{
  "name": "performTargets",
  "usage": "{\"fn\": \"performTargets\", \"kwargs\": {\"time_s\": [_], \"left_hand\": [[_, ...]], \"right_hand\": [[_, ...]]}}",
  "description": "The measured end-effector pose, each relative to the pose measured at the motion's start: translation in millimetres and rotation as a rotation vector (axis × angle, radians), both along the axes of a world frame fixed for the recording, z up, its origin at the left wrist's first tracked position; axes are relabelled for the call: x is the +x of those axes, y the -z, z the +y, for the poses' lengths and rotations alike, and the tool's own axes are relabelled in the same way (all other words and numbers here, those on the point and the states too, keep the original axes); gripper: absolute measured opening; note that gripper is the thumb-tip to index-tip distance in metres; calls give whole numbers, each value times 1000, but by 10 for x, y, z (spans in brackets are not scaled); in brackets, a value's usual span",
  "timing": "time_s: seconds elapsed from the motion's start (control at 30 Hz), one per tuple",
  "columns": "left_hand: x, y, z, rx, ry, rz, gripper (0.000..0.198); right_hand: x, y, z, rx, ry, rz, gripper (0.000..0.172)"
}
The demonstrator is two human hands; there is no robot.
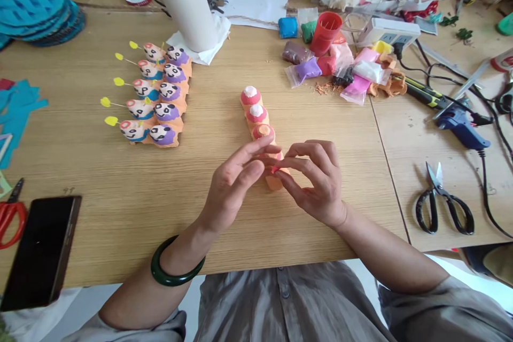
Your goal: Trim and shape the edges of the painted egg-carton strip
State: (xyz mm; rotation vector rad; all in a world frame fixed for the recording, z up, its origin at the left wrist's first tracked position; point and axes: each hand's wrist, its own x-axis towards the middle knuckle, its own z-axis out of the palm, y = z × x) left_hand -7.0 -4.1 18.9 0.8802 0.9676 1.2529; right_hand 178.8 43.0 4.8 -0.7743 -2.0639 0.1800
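Observation:
An orange egg-carton strip (276, 183) lies lengthwise before me, its bumps coated in pink clay. White clay tops the two far bumps, and the third shows a bare orange tip. My right hand (320, 184) pinches a small piece of reddish-pink clay (274, 169) between thumb and fingertips, just over the strip's near end. Across from it, my left hand (230, 184) has its fingers stretched out, the fingertips close to the clay and hiding part of the strip. Whether the left fingertips touch the clay is hard to make out.
Painted egg-carton animals (167, 112) stand at left. A white bottle (186, 10), bagged clay (308, 68) and a red cup (326, 32) are behind. Black-handled scissors (438, 197) and a glue gun (460, 125) with cables lie right; a phone (42, 246) lies left.

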Motion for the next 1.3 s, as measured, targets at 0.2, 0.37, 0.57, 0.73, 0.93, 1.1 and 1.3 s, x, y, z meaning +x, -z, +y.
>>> {"fn": "performTargets", "kwargs": {"time_s": [0.2,0.37,0.57,0.73,0.93,1.1,1.3], "left_hand": [[22,-5,6,-160,90,70,31],[41,-17,33,-139,53,92,34],[38,-12,15,-131,44,178,39],[32,-14,35,-223,63,31,37],[40,-9,34,-212,13,27,32],[33,-5,21,-176,15,136,42],[26,-2,38,-214,55,69,35]], "right_hand": [[14,9,20,50,-22,17,19],[6,23,36,-20,-82,40,18],[7,-23,40,-71,-105,73,16],[9,-24,36,-102,-147,106,12],[11,24,62,-135,-184,83,15],[28,39,83,-69,-155,57,15],[32,54,93,-46,-166,63,15]]}}
